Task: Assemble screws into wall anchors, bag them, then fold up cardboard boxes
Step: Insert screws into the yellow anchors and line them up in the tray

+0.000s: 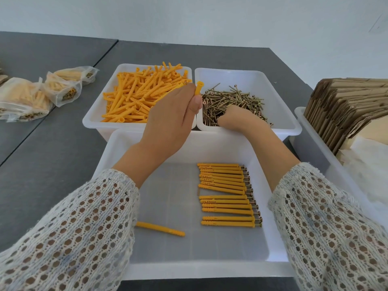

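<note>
A grey table [63,143] stands against a pale wall [210,17], with four white tubs on it. My left hand [172,114] pinches one yellow anchor [199,87] upright between the two far tubs. My right hand [239,118] rests on the screws [237,99], fingers buried, so I cannot tell their grip. Assembled anchors [226,196] lie in rows in the near tub [117,152]. Filled bags [42,93] lie left, flat cardboard boxes [344,106] stand right.

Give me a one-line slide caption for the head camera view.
Left hand holds a yellow anchor while right hand reaches into the screw bin; assembled anchors fill the front tray.
</note>
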Action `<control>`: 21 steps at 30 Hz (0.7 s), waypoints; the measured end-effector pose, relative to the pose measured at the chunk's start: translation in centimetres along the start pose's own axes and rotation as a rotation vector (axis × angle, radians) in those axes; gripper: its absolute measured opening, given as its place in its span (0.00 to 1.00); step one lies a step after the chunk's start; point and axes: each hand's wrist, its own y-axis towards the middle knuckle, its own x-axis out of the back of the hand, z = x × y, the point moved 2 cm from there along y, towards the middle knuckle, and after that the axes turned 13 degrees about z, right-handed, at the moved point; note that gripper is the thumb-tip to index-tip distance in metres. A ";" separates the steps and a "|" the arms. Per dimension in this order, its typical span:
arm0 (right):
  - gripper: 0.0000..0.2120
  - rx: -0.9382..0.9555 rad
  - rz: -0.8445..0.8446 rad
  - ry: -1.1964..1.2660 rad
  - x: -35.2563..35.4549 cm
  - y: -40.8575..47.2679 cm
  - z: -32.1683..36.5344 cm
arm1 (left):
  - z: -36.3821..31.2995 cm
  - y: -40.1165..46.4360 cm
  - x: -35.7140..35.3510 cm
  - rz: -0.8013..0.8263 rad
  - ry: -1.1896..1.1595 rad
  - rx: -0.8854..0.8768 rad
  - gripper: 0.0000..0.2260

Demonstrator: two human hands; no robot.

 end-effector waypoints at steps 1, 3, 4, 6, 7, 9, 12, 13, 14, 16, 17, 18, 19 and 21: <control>0.10 0.000 -0.004 0.000 -0.1 0.0 0.0 | 0.0 0.0 0.0 0.007 0.004 -0.004 0.15; 0.09 0.002 -0.013 0.000 -0.1 0.1 0.0 | -0.1 -0.1 -0.1 0.027 0.016 -0.011 0.15; 0.09 0.003 -0.017 0.002 -0.1 0.1 0.0 | -0.2 -0.1 -0.1 0.041 0.023 -0.009 0.16; 0.09 0.005 -0.021 0.004 -0.1 0.0 0.0 | -0.3 -0.2 -0.2 0.070 0.029 -0.001 0.17; 0.09 0.007 -0.019 0.002 -0.1 0.0 0.0 | -0.4 -0.2 -0.2 0.080 0.029 0.000 0.17; 0.10 0.015 -0.013 -0.008 0.0 0.0 0.0 | -0.5 -0.2 -0.2 0.094 0.037 -0.004 0.17; 0.10 0.024 0.003 -0.028 0.1 0.0 0.1 | -0.6 -0.2 -0.2 0.106 0.045 -0.007 0.15; 0.11 0.027 0.016 -0.034 0.1 0.0 0.1 | -0.5 -0.2 -0.2 0.108 0.046 -0.006 0.15; 0.11 0.032 0.034 -0.041 0.2 0.1 0.1 | -0.5 -0.2 -0.2 0.109 0.046 -0.005 0.15; 0.11 0.037 0.074 -0.054 0.3 0.2 0.3 | -0.5 -0.2 -0.2 0.112 0.044 -0.006 0.15; 0.10 0.037 0.092 -0.056 0.3 0.2 0.3 | -0.6 -0.2 -0.2 0.113 0.044 -0.006 0.15; 0.09 0.034 0.103 -0.055 0.2 0.3 0.4 | -0.6 -0.2 -0.3 0.113 0.045 -0.005 0.15; 0.07 0.028 0.103 -0.046 0.1 0.4 0.4 | -0.6 -0.2 -0.3 0.111 0.046 -0.003 0.16; 0.05 0.021 0.073 -0.013 -0.1 0.5 0.3 | -0.6 -0.1 -0.3 0.107 0.047 0.001 0.16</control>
